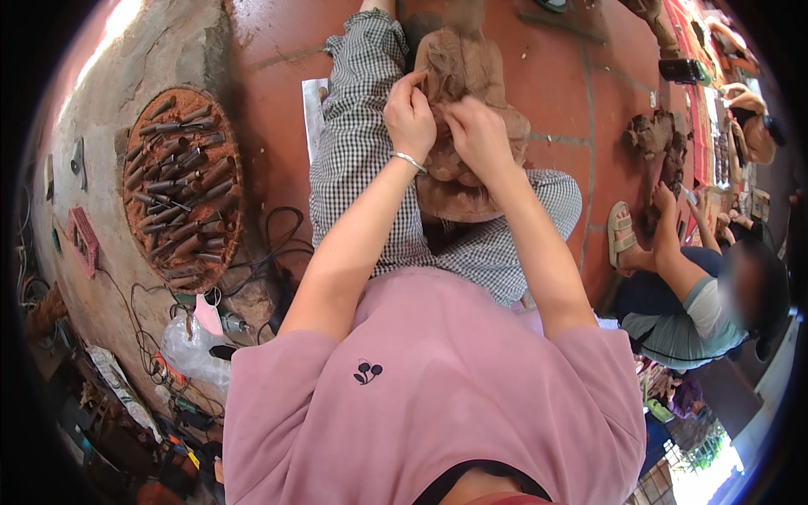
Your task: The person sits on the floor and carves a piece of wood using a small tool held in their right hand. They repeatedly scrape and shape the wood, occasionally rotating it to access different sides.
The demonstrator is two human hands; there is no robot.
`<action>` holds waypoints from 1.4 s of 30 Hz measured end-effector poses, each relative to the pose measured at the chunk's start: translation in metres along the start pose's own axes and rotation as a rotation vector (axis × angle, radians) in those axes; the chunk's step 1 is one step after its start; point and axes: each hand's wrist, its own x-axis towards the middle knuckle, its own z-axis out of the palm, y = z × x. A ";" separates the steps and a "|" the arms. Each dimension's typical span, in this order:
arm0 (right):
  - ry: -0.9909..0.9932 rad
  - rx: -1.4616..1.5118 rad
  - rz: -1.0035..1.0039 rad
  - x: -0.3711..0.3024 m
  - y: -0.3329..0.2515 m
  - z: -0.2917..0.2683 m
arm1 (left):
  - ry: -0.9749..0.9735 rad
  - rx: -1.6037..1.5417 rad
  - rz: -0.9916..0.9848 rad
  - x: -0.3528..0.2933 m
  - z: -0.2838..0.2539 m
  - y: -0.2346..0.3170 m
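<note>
A brown carved figure [459, 76], seated and seemingly of wood, stands upright on its rounded base between my legs. My left hand [411, 118] is at the figure's left side, its fingers bent in against the carved surface. Over the front of the figure, my right hand [480, 139] is closed, with thumb and fingers drawn together and slightly blurred. Whatever it may pinch is too small or hidden to make out. Both hands sit close together, nearly meeting at the figure's middle.
At left, a round tray [135, 244] holds many chisels with dark handles among wood dust. Black cables [286, 223], a pink mask [207, 313] and a clear plastic bag [189, 349] lie below it. A co-worker [690, 295] crouches at right near another carved piece [656, 139] on red tiles.
</note>
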 end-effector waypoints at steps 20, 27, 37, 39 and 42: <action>-0.170 -0.104 0.101 -0.018 0.037 -0.075 | -0.011 0.029 -0.022 0.001 0.000 -0.004; -0.097 -0.089 -0.098 -0.020 0.037 -0.073 | -0.038 0.038 -0.053 0.001 -0.001 0.001; -0.153 -0.095 -0.317 0.004 0.035 -0.050 | -0.039 0.025 -0.033 0.002 -0.001 0.003; -0.164 -0.107 -0.324 0.005 0.032 -0.049 | -0.042 0.037 -0.027 0.002 -0.002 0.002; -0.207 -0.093 -0.322 0.000 0.039 -0.059 | -0.017 0.015 0.014 0.001 0.001 -0.004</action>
